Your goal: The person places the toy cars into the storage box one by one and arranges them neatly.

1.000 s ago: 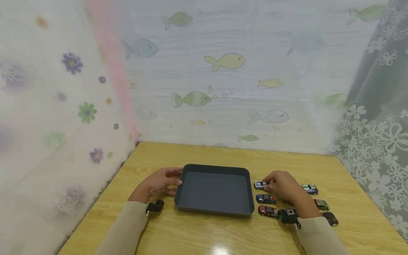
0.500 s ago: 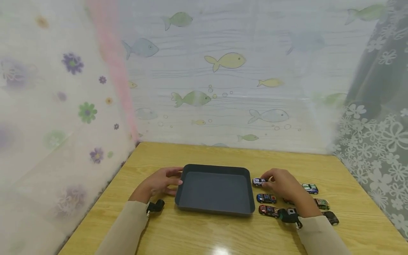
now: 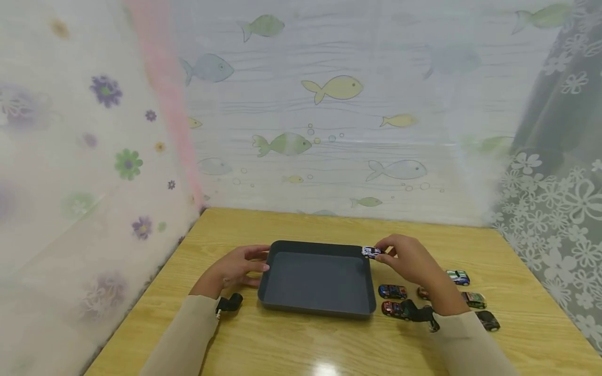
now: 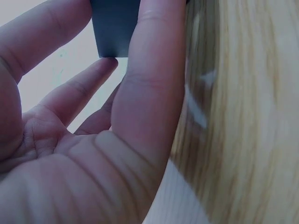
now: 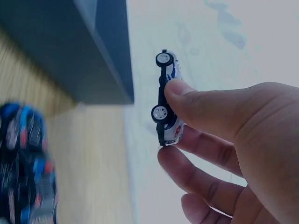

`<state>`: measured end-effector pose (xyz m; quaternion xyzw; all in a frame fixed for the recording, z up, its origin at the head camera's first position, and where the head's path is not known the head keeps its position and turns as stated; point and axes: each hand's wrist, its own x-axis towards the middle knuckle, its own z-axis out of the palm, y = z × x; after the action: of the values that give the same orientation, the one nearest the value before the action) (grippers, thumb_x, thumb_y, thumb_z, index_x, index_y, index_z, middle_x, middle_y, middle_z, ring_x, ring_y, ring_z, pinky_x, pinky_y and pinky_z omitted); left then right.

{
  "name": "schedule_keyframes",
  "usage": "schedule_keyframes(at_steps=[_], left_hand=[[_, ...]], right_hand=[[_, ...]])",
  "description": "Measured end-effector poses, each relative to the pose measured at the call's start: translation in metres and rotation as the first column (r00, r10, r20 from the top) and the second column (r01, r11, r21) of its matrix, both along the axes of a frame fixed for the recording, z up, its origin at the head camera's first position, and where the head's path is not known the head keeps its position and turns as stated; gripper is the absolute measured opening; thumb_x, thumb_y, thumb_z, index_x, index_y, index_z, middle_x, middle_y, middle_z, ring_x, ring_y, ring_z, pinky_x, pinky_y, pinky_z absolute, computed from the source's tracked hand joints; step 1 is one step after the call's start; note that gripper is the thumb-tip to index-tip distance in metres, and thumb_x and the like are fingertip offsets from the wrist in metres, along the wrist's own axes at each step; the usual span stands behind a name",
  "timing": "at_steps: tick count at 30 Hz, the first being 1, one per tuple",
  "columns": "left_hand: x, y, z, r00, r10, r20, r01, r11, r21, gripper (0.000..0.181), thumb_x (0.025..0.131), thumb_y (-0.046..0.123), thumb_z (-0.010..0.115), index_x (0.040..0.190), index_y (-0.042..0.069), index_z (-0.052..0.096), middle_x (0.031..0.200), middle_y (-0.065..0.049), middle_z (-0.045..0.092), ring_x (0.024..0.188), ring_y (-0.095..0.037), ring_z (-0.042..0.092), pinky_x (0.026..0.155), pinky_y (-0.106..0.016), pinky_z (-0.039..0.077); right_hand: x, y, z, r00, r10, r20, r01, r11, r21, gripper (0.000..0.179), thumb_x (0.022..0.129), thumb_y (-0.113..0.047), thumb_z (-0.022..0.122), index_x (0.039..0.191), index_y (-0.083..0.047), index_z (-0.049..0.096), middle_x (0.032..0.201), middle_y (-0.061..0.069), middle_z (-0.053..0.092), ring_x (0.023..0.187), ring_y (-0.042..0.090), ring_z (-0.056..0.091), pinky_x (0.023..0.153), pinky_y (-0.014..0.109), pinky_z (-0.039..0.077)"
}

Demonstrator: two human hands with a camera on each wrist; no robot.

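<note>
- Fingers [image 5: 184,170] and thumb on the right hand [image 3: 413,261] have a white toy car [image 3: 371,253] pinched, held up off the table.
- That car's right by the dark tray's far right corner; can't really tell if it's over the rim.
- Left hand [image 3: 232,266] is just relaxed, fingers spread and touching the left end of the dark tray [image 3: 316,313].
- Blue car [image 3: 392,291] and red car [image 3: 394,309] sit just right of the tray.
- Further right: green-and-white car [image 3: 458,277] and black car [image 3: 487,320], others partly hidden by the arm.
- All on a wood-grain table [image 3: 282,350].
</note>
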<state>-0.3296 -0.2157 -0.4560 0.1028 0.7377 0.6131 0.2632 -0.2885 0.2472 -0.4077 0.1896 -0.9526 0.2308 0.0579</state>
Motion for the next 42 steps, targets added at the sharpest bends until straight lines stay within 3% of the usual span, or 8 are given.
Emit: schedule_keyframes(at_steps=[9,18,27,33,42], left_hand=[[-0.004,0.001,-0.001,1.0,-0.001,0.003,0.0,1.0,0.008,0.078,0.095,0.018,0.077,0.162,0.022,0.036,0.166,-0.018,0.033,0.135,-0.033,0.057,0.092,-0.048,0.063],[0.005,-0.002,0.001,1.0,0.02,0.001,-0.02,1.0,0.005,0.08,0.096,0.019,0.077,0.163,0.02,0.034,0.168,-0.021,0.028,0.138,-0.036,0.054,0.092,-0.049,0.062],[0.013,0.003,0.008,1.0,0.023,-0.012,-0.023,1.0,-0.018,0.077,0.098,0.017,0.074,0.163,0.02,0.034,0.167,-0.022,0.028,0.138,-0.034,0.054,0.09,-0.047,0.063],[0.009,0.003,0.004,1.0,0.013,-0.018,-0.014,1.0,-0.008,0.079,0.096,0.021,0.077,0.163,0.021,0.035,0.166,-0.022,0.03,0.137,-0.034,0.055,0.091,-0.048,0.063],[0.005,0.001,0.002,1.0,0.02,-0.01,-0.02,1.0,-0.008,0.076,0.097,0.018,0.075,0.162,0.021,0.037,0.165,-0.021,0.032,0.134,-0.035,0.057,0.09,-0.049,0.063]], right_hand=[[-0.009,-0.036,0.01,0.996,0.089,-0.009,-0.089,0.996,-0.032,0.021,0.096,-0.021,0.075,0.116,-0.013,0.077,0.113,0.004,0.073,0.089,0.016,0.069,0.074,0.035,0.06],[-0.019,-0.071,0.013,0.99,0.142,0.013,-0.141,0.989,-0.05,0.021,0.094,-0.024,0.078,0.114,-0.017,0.08,0.108,-0.001,0.073,0.081,0.008,0.061,0.071,0.031,0.055],[-0.026,-0.098,0.008,0.985,0.167,0.043,-0.163,0.983,-0.081,0.019,0.092,-0.025,0.081,0.11,-0.02,0.081,0.101,-0.006,0.073,0.079,0.008,0.06,0.07,0.029,0.053],[-0.033,-0.118,0.005,0.98,0.199,0.026,-0.197,0.978,-0.066,0.015,0.09,-0.025,0.083,0.104,-0.02,0.082,0.09,-0.008,0.071,0.073,0.009,0.056,0.065,0.027,0.049],[-0.043,-0.144,-0.005,0.98,0.197,0.04,-0.195,0.98,-0.038,0.017,0.09,-0.027,0.083,0.106,-0.019,0.082,0.094,-0.008,0.076,0.08,0.005,0.064,0.074,0.03,0.057]])
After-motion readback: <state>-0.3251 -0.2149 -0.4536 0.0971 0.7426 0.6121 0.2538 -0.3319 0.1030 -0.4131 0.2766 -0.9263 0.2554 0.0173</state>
